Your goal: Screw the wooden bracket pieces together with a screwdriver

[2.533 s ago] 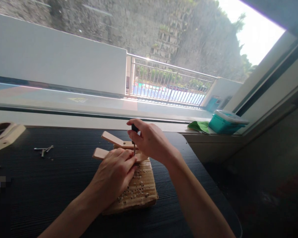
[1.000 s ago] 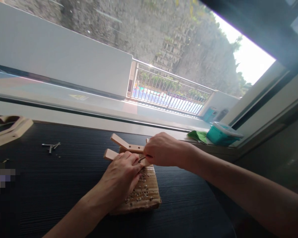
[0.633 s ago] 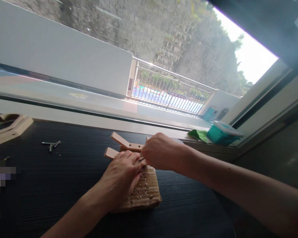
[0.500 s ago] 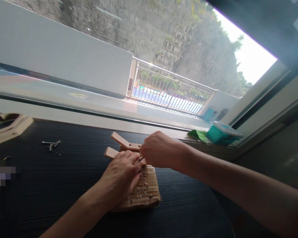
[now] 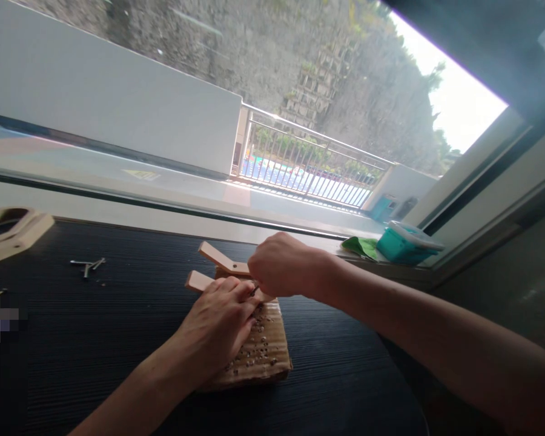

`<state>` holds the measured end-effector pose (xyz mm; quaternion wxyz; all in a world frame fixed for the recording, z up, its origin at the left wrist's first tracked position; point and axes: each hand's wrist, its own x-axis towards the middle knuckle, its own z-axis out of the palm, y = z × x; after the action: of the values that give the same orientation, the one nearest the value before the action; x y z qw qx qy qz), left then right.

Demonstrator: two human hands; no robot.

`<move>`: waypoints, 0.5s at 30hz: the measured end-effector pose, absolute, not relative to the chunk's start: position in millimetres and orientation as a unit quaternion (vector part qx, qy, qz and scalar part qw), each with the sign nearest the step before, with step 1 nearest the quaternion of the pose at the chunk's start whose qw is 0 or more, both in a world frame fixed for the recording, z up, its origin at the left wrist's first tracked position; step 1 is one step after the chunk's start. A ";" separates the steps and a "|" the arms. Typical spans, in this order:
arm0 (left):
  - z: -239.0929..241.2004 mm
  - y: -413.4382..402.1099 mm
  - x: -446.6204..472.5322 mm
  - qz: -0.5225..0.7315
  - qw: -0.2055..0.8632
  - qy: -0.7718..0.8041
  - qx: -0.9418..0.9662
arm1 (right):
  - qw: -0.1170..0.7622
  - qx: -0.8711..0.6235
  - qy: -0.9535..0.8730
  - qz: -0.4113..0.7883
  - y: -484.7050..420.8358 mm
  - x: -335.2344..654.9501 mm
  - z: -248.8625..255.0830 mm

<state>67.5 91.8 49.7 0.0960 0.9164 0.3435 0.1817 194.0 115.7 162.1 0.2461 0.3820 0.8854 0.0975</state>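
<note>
Fingers (image 5: 229, 283) of your left hand (image 5: 218, 312) lay pressed side by side over the near wooden piece (image 5: 197, 281), which rested on a corrugated cardboard block (image 5: 267, 339) pocked with small holes. Your right hand (image 5: 277, 263) was curled into a tight fist just beyond, and a thin dark shaft (image 5: 255, 290) ran out of it toward your left fingertips; the part inside the fist was hidden, and you could not have told where the tip touched. Past the near piece, the far wooden piece (image 5: 224, 260) lay at the block's far edge, its bent arm angled off to the left, with a dark hole near the bend. Well to your left on the black table (image 5: 336, 345) were loose metal screws (image 5: 87, 265) in a cluster, and farther left a pale wooden frame (image 5: 22, 239). Behind the table ran the windowsill (image 5: 140, 221), bearing a green cloth (image 5: 362, 247) beside a teal box (image 5: 406, 243). Outside stood a pale wall (image 5: 109, 91), a metal railing (image 5: 309, 158) and a rocky slope (image 5: 263, 54).
</note>
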 end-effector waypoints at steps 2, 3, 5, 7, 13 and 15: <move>48.9 92.0 67.2 0.186 0.098 0.341 0.916 | 0.259 0.380 0.885 0.081 121.6 192.1 165.0; 48.8 92.0 67.1 0.187 0.100 0.341 0.916 | 0.268 0.380 0.882 0.073 124.1 190.9 166.4; 48.6 92.0 67.0 0.188 0.105 0.342 0.915 | 0.288 0.385 0.875 0.061 127.9 188.2 168.7; 48.3 92.0 66.9 0.192 0.110 0.340 0.914 | 0.296 0.396 0.868 0.051 130.8 185.4 169.9; 45.9 92.2 66.0 0.196 0.108 0.336 0.915 | 0.325 0.455 0.829 0.017 133.8 178.9 179.0; 44.7 92.3 65.6 0.196 0.109 0.337 0.914 | 0.328 0.472 0.818 0.009 131.5 180.1 186.2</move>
<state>65.6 92.3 44.7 0.1090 0.9143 0.3373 0.1961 180.1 131.5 186.2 0.3276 0.4723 0.8182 0.0088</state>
